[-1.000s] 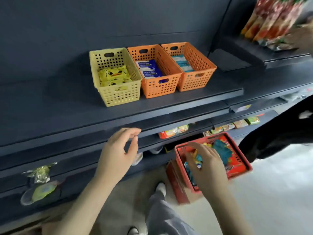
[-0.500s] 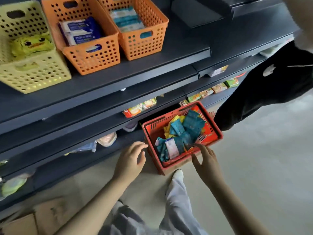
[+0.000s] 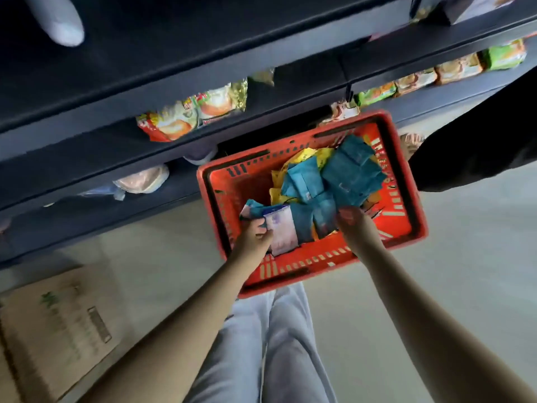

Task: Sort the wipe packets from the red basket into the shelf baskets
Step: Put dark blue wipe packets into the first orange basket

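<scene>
The red basket (image 3: pixel 315 258) stands on the floor in front of my knees, holding several teal wipe packets (image 3: pixel 353 173), some yellow ones (image 3: pixel 305 155) and a white-and-purple packet (image 3: pixel 280 229). My left hand (image 3: pixel 252 235) reaches in at the basket's left side and grips the white-and-purple packet by its edge. At the pile's near edge my right hand (image 3: pixel 353 221) curls its fingers over a teal packet (image 3: pixel 325 216). The shelf baskets are out of view.
Dark shelves (image 3: pixel 174 68) run across the top, with snack bags (image 3: pixel 191 114) on the lower ones. A cardboard box (image 3: pixel 58 330) lies at the lower left. A person's dark sleeve (image 3: pixel 479 146) hangs right of the basket. My grey trousers (image 3: pixel 261 344) fill the bottom centre.
My view tipped down from the shelf baskets to the red basket. Both hands went from beside the basket into it; the left took hold of the white-and-purple packet and the right closed on a teal one.
</scene>
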Demonstrator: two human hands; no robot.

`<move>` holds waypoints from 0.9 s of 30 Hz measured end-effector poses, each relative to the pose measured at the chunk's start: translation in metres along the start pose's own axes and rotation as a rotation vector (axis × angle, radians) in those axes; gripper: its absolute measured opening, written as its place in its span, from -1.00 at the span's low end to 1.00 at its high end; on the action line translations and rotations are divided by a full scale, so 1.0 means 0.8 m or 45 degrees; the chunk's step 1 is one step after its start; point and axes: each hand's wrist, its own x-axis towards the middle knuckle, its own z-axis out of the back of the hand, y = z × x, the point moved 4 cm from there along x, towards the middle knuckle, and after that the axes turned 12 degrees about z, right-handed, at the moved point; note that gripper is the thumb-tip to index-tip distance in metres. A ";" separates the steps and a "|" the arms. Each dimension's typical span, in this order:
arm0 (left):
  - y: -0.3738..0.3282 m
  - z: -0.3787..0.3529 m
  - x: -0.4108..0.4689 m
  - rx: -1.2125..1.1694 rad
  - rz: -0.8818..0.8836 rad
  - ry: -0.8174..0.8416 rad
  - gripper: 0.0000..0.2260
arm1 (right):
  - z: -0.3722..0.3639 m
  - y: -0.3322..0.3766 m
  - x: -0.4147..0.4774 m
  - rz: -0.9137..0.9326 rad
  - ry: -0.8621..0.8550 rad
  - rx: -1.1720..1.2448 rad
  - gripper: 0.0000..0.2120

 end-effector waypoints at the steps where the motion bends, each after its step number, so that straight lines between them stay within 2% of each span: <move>1: 0.008 -0.010 0.019 -0.042 0.052 0.008 -0.69 | -0.013 -0.014 0.018 -0.062 0.063 -0.001 -0.79; 4: 0.033 -0.028 0.068 -0.109 0.179 -0.057 -0.71 | -0.045 -0.046 0.053 -0.205 0.143 0.029 -0.70; 9: 0.058 -0.024 0.108 -0.178 0.217 -0.272 -0.82 | -0.071 -0.081 0.080 -0.234 0.116 -0.053 -0.65; 16: 0.052 -0.030 0.110 -0.089 0.141 -0.185 -0.85 | -0.080 -0.087 0.084 -0.270 0.122 -0.118 -0.56; 20: 0.042 -0.031 0.107 -0.030 0.142 -0.203 -0.84 | -0.072 -0.079 0.076 -0.303 0.032 -0.075 -0.69; 25: 0.007 -0.018 0.072 -0.194 0.030 -0.150 -0.85 | -0.043 -0.048 0.046 -0.142 -0.111 0.112 -0.81; 27: -0.027 0.003 0.029 -0.311 -0.081 -0.144 -0.90 | -0.010 -0.012 0.017 -0.104 -0.241 0.494 -0.84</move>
